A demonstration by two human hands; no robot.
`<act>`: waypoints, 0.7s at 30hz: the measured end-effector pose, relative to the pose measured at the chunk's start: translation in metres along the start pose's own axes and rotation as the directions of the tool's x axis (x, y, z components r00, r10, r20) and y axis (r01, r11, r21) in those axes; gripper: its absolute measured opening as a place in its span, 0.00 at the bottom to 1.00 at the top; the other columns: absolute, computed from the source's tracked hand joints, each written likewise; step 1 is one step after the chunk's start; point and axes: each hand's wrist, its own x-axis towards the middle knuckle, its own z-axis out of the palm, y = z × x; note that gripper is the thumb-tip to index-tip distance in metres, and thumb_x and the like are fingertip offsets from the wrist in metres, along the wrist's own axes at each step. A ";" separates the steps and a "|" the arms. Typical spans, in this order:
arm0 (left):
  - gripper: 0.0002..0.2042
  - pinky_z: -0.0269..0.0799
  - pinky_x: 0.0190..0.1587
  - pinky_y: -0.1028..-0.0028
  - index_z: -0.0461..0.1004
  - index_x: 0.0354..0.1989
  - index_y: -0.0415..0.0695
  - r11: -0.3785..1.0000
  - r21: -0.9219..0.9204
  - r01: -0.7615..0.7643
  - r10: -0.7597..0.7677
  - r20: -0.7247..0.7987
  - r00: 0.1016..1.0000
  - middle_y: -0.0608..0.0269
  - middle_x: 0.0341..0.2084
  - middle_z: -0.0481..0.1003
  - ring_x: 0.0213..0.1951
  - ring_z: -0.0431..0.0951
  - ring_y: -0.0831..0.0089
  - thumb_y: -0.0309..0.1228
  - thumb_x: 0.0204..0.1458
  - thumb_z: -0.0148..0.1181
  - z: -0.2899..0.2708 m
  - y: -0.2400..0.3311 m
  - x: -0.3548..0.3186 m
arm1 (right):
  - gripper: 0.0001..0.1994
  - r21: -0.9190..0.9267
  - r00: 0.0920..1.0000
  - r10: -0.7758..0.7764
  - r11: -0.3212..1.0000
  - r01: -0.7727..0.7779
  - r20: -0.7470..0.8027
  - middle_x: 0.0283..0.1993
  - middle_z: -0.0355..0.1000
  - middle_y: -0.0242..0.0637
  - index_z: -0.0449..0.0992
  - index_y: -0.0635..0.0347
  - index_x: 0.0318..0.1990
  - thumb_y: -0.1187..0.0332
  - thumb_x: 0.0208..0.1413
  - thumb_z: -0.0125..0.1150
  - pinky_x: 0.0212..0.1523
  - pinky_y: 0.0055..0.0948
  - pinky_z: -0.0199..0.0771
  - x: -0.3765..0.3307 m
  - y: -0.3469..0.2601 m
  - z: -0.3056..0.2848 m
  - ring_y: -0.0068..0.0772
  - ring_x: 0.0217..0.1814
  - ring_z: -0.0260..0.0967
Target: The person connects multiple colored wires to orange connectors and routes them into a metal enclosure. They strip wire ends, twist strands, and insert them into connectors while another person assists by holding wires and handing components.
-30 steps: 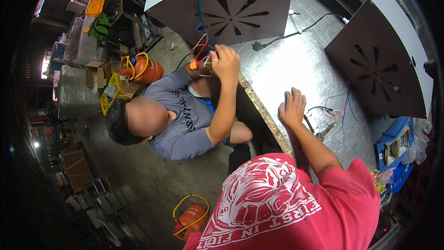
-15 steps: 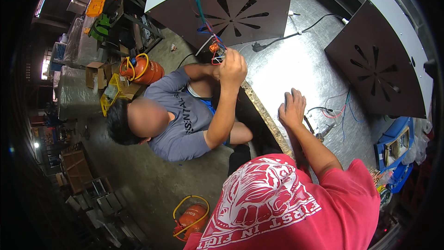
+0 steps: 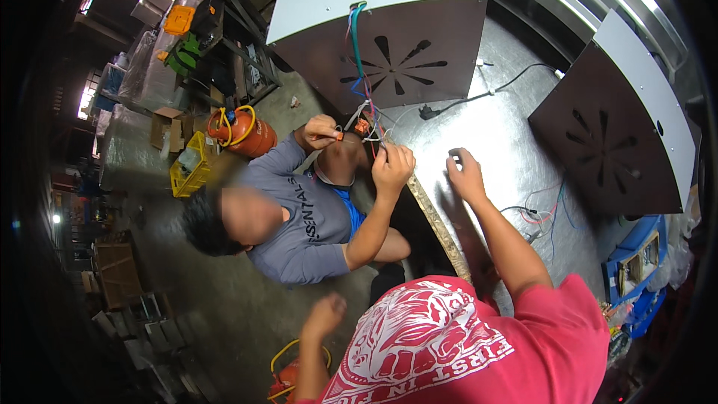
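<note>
My right hand (image 3: 465,176) rests on the shiny metal table top (image 3: 516,142), fingers spread and empty, close to the table's edge. My left hand (image 3: 327,315) hangs at my side over the floor, curled into a loose fist with nothing in it. A co-worker in a grey shirt (image 3: 303,213) sits on the floor below the table edge. Both of that person's hands are on a bundle of coloured wires (image 3: 364,67) that hangs from a white and brown box (image 3: 389,22); one of them, the hand (image 3: 392,165), is just left of my right hand.
A second white and brown box (image 3: 621,127) stands at the table's right. Loose wires (image 3: 542,213) and a black cable (image 3: 486,93) lie on the table. An orange gas cylinder (image 3: 243,131), a yellow crate (image 3: 193,164) and cardboard boxes sit on the floor to the left.
My left hand has come into view at my side. The co-worker's hands have dropped lower along the wires, toward the table edge. My right hand has stayed put.
</note>
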 end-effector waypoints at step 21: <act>0.12 0.71 0.42 0.76 0.78 0.44 0.37 0.666 -0.356 -0.655 0.346 -0.630 0.695 0.65 0.31 0.79 0.36 0.76 0.76 0.35 0.61 0.59 -0.291 0.309 0.224 | 0.13 0.447 0.924 -0.378 0.838 0.314 0.059 0.34 0.81 0.43 0.78 0.68 0.41 0.64 0.63 0.56 0.39 0.35 0.77 0.125 -0.231 0.051 0.34 0.35 0.79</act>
